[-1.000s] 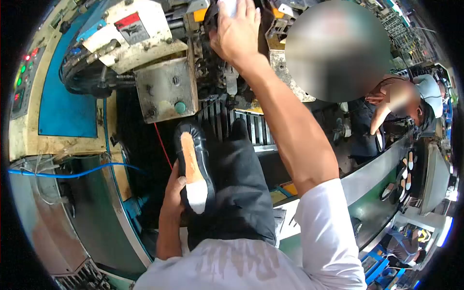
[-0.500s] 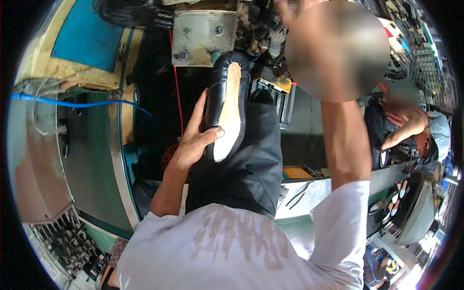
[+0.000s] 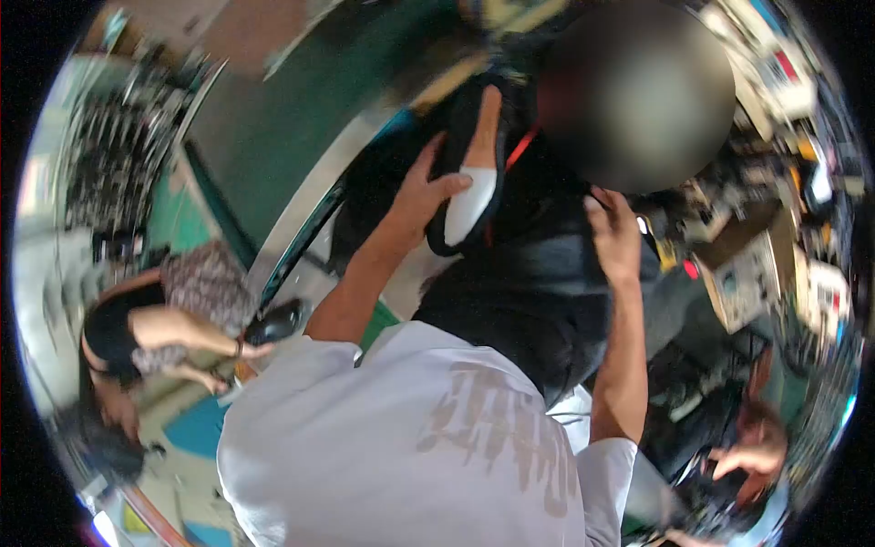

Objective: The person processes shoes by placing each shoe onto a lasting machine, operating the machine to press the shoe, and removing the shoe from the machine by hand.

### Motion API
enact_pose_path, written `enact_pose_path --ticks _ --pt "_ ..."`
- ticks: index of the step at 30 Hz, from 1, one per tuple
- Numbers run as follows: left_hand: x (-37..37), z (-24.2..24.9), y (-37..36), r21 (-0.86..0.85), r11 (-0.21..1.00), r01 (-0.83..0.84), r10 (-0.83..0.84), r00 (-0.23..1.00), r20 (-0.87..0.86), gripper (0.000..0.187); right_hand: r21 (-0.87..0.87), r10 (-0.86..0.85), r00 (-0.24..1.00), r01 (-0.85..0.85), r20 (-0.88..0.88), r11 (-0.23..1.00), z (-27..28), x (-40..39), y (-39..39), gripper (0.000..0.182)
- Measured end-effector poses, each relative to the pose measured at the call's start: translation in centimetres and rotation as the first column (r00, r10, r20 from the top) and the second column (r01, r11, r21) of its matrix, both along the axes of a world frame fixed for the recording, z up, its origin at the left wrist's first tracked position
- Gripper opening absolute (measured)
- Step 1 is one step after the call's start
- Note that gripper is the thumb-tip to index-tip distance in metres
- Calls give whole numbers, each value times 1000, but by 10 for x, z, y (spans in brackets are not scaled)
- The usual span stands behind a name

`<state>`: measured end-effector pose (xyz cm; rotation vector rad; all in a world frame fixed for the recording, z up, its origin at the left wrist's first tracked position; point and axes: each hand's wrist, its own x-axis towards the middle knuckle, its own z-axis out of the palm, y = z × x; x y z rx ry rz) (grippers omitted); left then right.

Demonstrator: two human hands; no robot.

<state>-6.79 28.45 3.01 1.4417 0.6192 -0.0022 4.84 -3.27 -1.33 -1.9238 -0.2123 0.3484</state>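
Observation:
My left hand (image 3: 428, 196) grips a black shoe (image 3: 460, 150) by its side, thumb pressed on the underside. The underside faces me, showing a tan strip toward the toe and a white insole part at the heel. My right hand (image 3: 617, 239) is beside my dark trouser leg, fingers curled at a dark shape. That shape blends into the black background, so I cannot make out what it is. A round blur covers the area just above this hand.
Left, a co-worker (image 3: 196, 314) handles things near another black shoe (image 3: 275, 321). A second person (image 3: 752, 447) works lower right. A long green-topped bench (image 3: 346, 100) runs across the upper left. A whitish machine box (image 3: 747, 283) stands right.
My view has swung left, bringing the left-hand co-worker into sight. The shoe stays in my left hand. My right hand has come down from the machine area to beside my leg.

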Motion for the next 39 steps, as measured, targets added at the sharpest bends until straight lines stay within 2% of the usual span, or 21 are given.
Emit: enact_pose_path --ticks 2,3,7,9,13,15,18,19,20,21,22,24,25,27,29,32,34,35,37,38,39 --pt "-37 -11 46 -73 971 -226 228 973 20 101 2 41 996 -41 -85 999 -57 -2 -27 53" --pt "-59 -14 70 80 943 -322 325 945 -21 96 -54 48 995 -53 -91 997 -79 -6 -37 49" --pt "-167 -30 165 228 722 -654 669 743 12 98 -77 0 994 -9 -113 997 -88 -30 -32 38" --pt "-223 -63 205 488 574 -657 737 675 42 90 -70 16 992 -25 -127 997 -99 -20 -37 36" --pt "-332 -140 254 495 566 -659 759 651 0 74 -36 20 998 -22 -67 999 -123 -17 -44 31" --pt "-358 -141 248 478 738 -475 568 820 -63 77 -172 28 999 -31 -17 985 -109 -21 -33 27" --pt "-403 -159 252 643 766 -19 391 807 -443 61 -144 49 998 -53 -32 988 -87 -38 -31 41" --pt "-415 -175 277 671 623 403 373 600 -707 62 -137 24 997 -34 -73 990 -69 -44 -25 45" --pt "-407 -166 281 759 349 550 359 669 -651 57 -191 -3 999 -5 -41 982 -77 -49 -26 45" --pt "-356 -113 242 853 264 451 336 786 -519 56 -151 -22 999 17 -32 988 -76 -54 -27 51" --pt "-334 -116 272 767 179 617 268 719 -641 62 -198 -90 995 97 43 975 -64 -60 -22 44" --pt "-242 -110 266 930 121 346 421 831 -364 63 -121 -222 969 234 106 965 -64 -79 -24 34" --pt "-182 -89 246 932 166 322 314 878 -360 59 -78 -261 950 277 170 958 -55 -90 -31 31" --pt "-64 -108 232 919 350 180 -161 978 -130 54 -49 -401 888 421 226 906 -36 -116 -53 28" --pt "37 -37 77 812 453 368 -532 843 -85 48 -57 -533 791 573 302 818 -37 -147 -86 28" --pt "120 -27 -69 858 188 478 -882 466 -66 45 -136 -774 518 852 365 506 -60 -231 -153 28" --pt "124 -4 -159 849 79 522 -962 262 -71 45 -240 -840 293 950 456 202 -101 -314 -201 29" --pt "122 2 -194 832 29 554 -991 127 -49 44 -176 -959 108 982 263 62 -124 -367 -221 34" --pt "114 10 -244 815 -46 578 -999 -39 -29 42 -355 -940 -90 911 330 -212 -121 -472 -247 50" --pt "105 14 -262 822 -113 559 -993 -86 -78 42 -542 -950 -118 798 288 -263 -78 -516 -253 56" --pt "99 14 -276 826 -172 537 -985 -122 -126 42 -585 -872 -14 737 489 -340 -115 -591 -271 62"
